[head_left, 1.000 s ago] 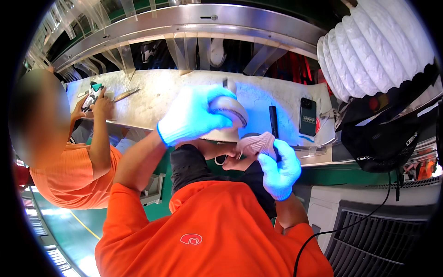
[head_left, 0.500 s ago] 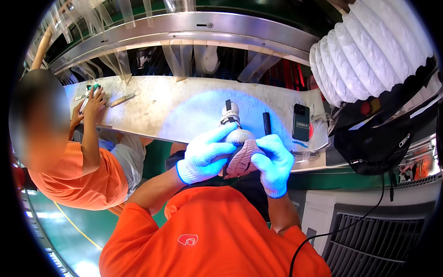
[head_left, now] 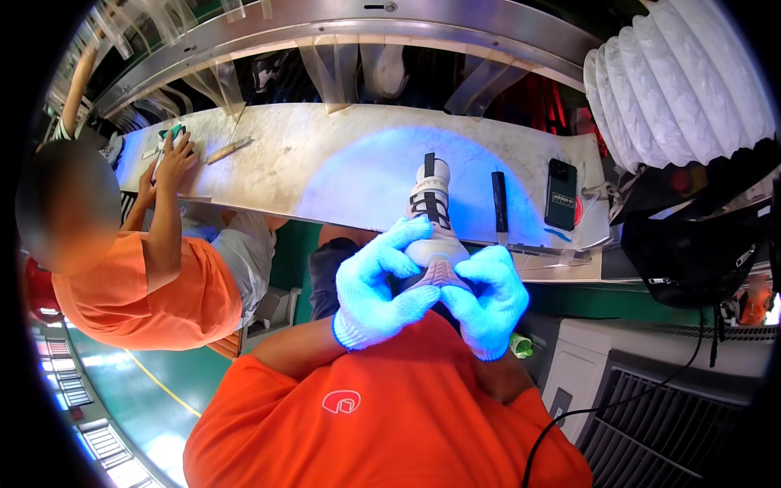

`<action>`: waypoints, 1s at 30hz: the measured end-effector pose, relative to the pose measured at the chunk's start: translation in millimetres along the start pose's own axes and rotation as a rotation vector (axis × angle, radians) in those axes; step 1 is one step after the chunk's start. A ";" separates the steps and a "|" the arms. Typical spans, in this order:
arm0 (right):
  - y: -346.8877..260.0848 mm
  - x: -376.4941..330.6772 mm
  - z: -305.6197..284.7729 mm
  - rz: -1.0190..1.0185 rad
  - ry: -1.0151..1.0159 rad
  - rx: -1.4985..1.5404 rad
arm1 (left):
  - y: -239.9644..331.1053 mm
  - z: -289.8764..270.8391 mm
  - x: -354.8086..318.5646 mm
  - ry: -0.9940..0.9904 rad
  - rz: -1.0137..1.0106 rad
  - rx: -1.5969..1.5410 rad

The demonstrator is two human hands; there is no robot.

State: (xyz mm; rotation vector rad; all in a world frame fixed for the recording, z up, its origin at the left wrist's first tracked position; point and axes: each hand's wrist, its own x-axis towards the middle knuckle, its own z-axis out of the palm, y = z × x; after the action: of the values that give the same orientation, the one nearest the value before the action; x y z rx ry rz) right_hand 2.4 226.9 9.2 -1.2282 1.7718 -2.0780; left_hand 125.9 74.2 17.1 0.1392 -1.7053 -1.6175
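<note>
A pale shoe [head_left: 431, 195] with black straps or laces points its toe toward me at the bench's front edge. Past the toe, a pinkish, ribbed sole [head_left: 440, 272] faces up; whether it is joined to the shoe there is hidden by my fingers. In a white knitted glove lit blue, my left hand [head_left: 376, 285] is closed on the left side of the shoe's toe and the sole. My right hand [head_left: 490, 299], gloved alike, pinches the sole's right edge. Both thumbs press close together on the sole. To the shoe's right lies a black-handled tool [head_left: 499, 202].
A phone [head_left: 561, 195] lies on the bench [head_left: 325, 150] at right, near a black bag [head_left: 691, 252] and white duct [head_left: 675, 81]. At left, a co-worker's hands [head_left: 172, 163] handle an item near a wooden-handled tool [head_left: 229, 150]. A metal rail [head_left: 301, 37] with clear strips crosses behind.
The shoe's heel end shows more, and the sole now shows less of its tread. My thumbs have come closer together. The view has shifted, moving the bench leftover items rightward.
</note>
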 end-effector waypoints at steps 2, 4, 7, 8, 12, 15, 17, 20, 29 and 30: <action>0.2 -1.8 2.6 -0.018 0.015 -0.037 | -2.0 -0.5 -3.4 0.016 -0.019 0.018; 0.0 -2.1 4.5 -0.042 0.029 -0.079 | -3.0 -0.2 -3.3 0.031 -0.036 0.014; -0.3 -1.0 8.4 -0.063 0.056 -0.076 | -2.1 0.4 -2.7 0.057 -0.055 -0.004; -0.7 -0.1 9.8 -0.078 0.064 -0.086 | -2.0 0.0 -2.9 0.058 -0.060 -0.002; -2.6 2.8 13.2 -0.108 0.088 -0.106 | -0.7 2.4 -1.5 0.092 -0.081 -0.021; -2.4 4.8 14.3 -0.124 0.087 -0.130 | -2.6 0.5 0.2 0.084 -0.052 0.017; -3.9 4.7 15.0 -0.095 0.089 -0.137 | -1.0 -2.5 -0.6 0.046 -0.098 0.010; -7.1 1.5 15.5 -0.022 0.098 -0.125 | -2.2 -4.0 2.1 0.011 -0.101 0.003; -4.7 12.3 14.6 -0.122 0.078 -0.237 | -1.5 -7.9 10.6 0.023 -0.080 -0.023; -2.5 13.1 14.4 -0.126 0.084 -0.245 | -3.5 -9.2 10.8 0.034 -0.083 -0.063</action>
State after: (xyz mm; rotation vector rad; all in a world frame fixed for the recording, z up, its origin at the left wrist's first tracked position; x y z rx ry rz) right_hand 4.2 209.1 17.2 -1.3649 2.0899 -2.0532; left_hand 122.3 60.1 17.8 0.2073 -1.6404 -1.7180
